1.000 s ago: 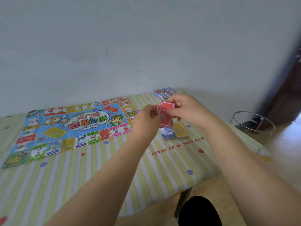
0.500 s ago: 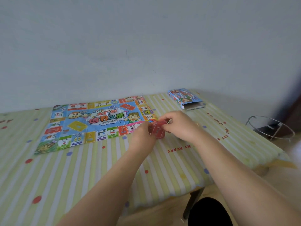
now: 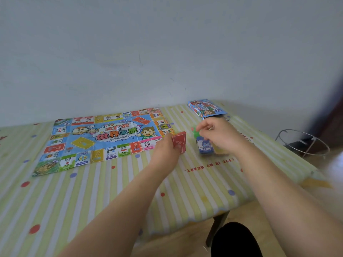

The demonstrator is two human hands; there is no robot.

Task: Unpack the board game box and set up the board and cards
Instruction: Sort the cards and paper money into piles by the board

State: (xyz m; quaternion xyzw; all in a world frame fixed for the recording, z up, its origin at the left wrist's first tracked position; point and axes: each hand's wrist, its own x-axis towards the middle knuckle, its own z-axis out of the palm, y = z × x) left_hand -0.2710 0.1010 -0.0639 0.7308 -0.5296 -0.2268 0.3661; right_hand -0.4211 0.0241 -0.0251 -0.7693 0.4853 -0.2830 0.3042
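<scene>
Head view: board (image 3: 104, 140) laid flat, box (image 3: 206, 108) aside; left hand (image 3: 167, 148) clamps red cards (image 3: 179, 141); right hand (image 3: 218, 135) curled, grip unclear; cards not yet placed.

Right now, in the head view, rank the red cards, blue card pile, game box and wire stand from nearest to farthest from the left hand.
1. Red cards: held in the left hand itself.
2. Blue card pile: on the table, just to its right.
3. Game box: back right corner of the table.
4. Wire stand: off the table, far right.
</scene>
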